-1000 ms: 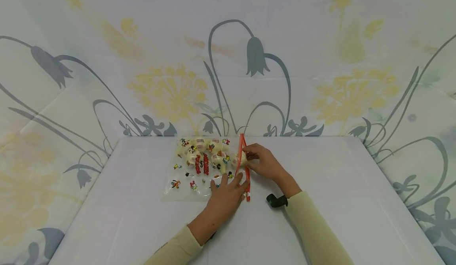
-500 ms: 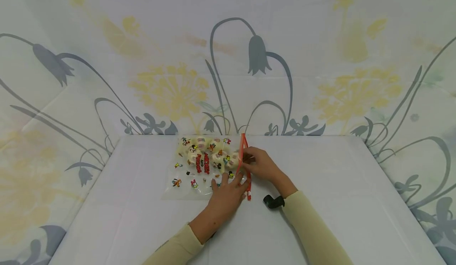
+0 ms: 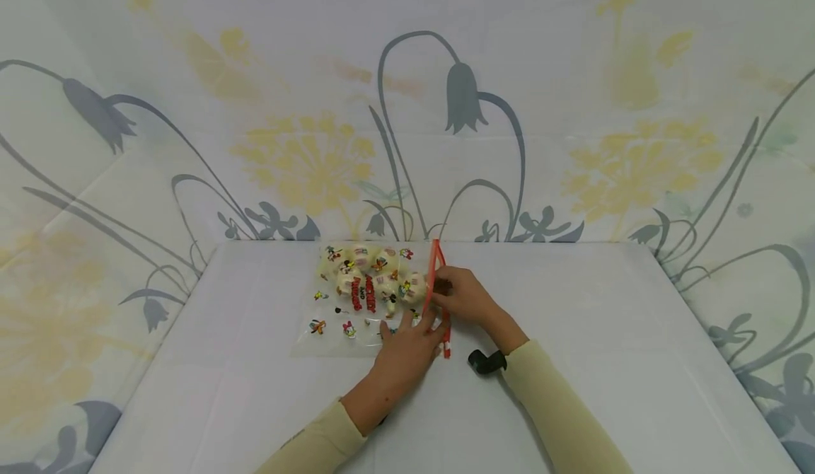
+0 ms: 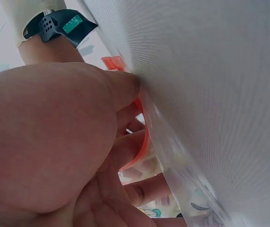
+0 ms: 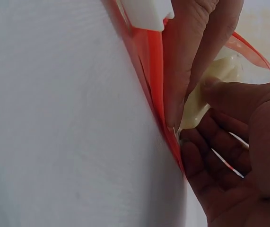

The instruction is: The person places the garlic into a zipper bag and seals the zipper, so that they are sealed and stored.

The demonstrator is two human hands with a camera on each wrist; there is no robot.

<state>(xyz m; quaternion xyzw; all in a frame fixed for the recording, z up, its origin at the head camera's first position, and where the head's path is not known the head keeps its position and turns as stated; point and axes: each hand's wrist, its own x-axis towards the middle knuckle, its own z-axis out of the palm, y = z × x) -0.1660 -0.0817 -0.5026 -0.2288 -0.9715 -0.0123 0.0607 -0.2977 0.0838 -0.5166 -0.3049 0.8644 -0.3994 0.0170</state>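
A clear zip bag with cartoon prints and a red zip edge lies flat on the white table. Several cream-coloured rounded pieces show inside it. My left hand holds the bag's near right corner, fingers spread over the plastic and thumb by the red edge. At the mouth, my right hand grips a cream-coloured soft-looking piece, thumb on top and fingers curled beneath. Its exact kind cannot be told. The right fingertips are partly hidden behind the red edge in the head view.
A white slider sits on the red zip edge. The white table runs back to a flower-printed cloth wall. A dark wrist camera sticks out beside the right sleeve.
My right hand has moved slightly left and down into the bag's mouth, taking the cream piece past the red edge. My left hand has stayed at the bag's corner.
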